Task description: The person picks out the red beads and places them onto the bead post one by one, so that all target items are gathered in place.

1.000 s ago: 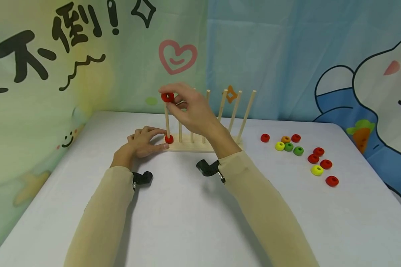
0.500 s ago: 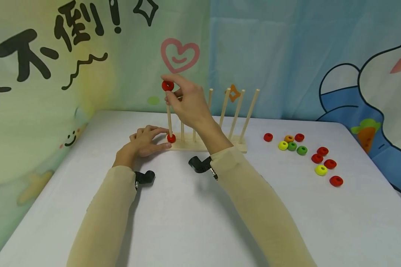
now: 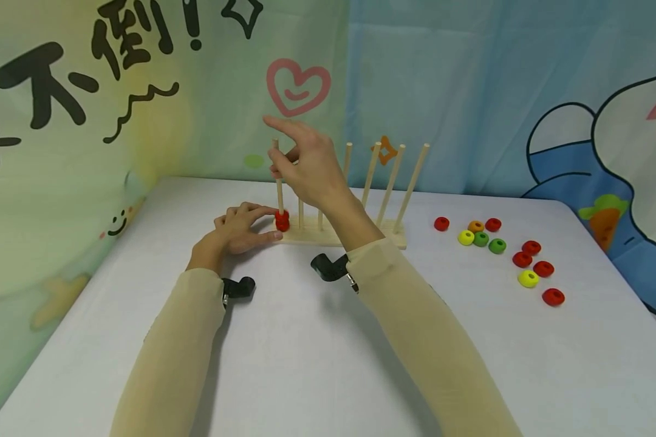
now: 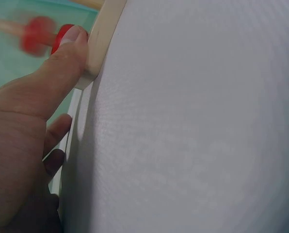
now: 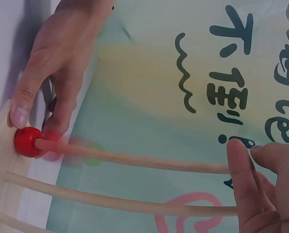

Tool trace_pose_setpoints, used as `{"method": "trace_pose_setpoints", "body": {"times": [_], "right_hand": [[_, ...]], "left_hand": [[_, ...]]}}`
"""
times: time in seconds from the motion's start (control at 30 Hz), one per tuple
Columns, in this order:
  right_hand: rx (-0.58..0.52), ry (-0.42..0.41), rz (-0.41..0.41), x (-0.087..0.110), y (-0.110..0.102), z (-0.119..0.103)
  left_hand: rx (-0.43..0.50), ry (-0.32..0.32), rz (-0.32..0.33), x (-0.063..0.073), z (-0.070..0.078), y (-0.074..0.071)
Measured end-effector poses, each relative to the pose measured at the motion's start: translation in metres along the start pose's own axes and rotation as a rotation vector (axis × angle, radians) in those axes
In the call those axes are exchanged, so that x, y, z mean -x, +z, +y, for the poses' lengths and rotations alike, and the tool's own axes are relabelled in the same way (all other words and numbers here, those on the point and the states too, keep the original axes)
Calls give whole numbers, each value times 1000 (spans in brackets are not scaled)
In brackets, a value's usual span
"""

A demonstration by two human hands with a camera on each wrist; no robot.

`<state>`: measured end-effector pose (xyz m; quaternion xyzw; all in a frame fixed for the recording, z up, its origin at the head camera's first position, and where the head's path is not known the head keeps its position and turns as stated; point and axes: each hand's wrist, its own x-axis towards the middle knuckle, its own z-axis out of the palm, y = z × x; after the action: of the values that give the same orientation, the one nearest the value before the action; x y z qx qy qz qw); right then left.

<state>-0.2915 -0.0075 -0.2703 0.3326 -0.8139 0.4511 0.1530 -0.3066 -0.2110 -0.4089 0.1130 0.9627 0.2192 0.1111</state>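
Note:
The wooden peg stand (image 3: 333, 238) has a long flat base with several upright pegs. On its leftmost peg (image 3: 280, 193) one red bead (image 5: 28, 141) sits at the base, and a second red bead (image 4: 38, 36), blurred in both wrist views, is just above it. My left hand (image 3: 240, 229) holds the base's left end between thumb and index finger, right beside the lower bead. Up by the top of that peg, my right hand (image 3: 308, 161) has its index finger extended and its thumb apart, with no bead between them. It hides parts of the middle pegs in the head view.
Loose beads lie on the white table (image 3: 284, 352) to the right of the stand: several red beads (image 3: 553, 297), yellow beads (image 3: 528, 278), green beads (image 3: 497, 246) and an orange bead (image 3: 475, 226). A printed cloth backdrop (image 3: 432, 79) hangs behind the table.
My right hand has risen slightly and let go of the red bead, which has dropped down the leftmost peg toward the lower one. My left hand keeps its place on the base.

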Motion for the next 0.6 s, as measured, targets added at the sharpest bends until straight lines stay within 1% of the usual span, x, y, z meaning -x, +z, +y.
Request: {"method": "trace_pose_setpoints", "body": {"times": [0.13,0.23,0.33,0.43,0.6], "right_hand": [[4,-81,14,4,0,-1],[-5,-118,7,7,-1,-2],[-17,-114,-3,10,-4,-4],[-33,-105,14,15,-8,-4],[-46,-152,61,24,-17,-1]], "left_hand": [[-2,-3,-2,1,0,0],[4,-10,-5,2,-1,1],[16,-14,-8,3,-1,1],[20,-9,-6,3,0,1],[16,-5,-3,1,1,-1]]}}
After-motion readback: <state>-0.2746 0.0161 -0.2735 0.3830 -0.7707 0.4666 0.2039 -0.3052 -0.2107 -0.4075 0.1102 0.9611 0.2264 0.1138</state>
